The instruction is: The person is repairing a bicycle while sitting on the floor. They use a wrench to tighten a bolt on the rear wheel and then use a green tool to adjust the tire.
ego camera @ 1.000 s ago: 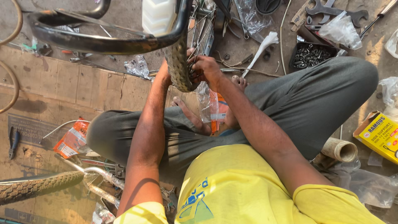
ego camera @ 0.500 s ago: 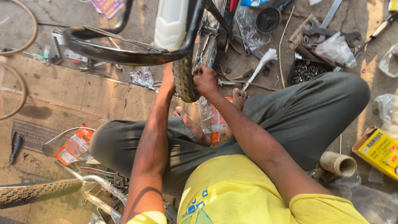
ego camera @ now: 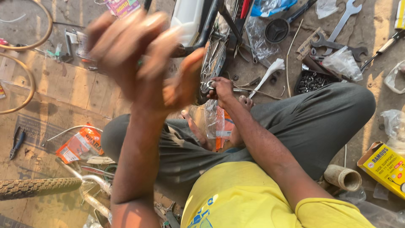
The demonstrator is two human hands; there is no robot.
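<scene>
Bicycle wheel point(ego camera: 215, 59), frame centre: right hand point(ego camera: 221, 88) now grips its hub, fingers clenched; left hand point(ego camera: 135, 59) has let go, lifted, blurred, fingers loosely curled, empty.

Two bare hands are showing: the blurry left hand point(ego camera: 139, 59) and the right hand point(ego camera: 221, 86). Two silver metal wrenches point(ego camera: 337, 31) are lying on the ground. One yellow cardboard box point(ego camera: 386, 166) is sitting nearby.
</scene>
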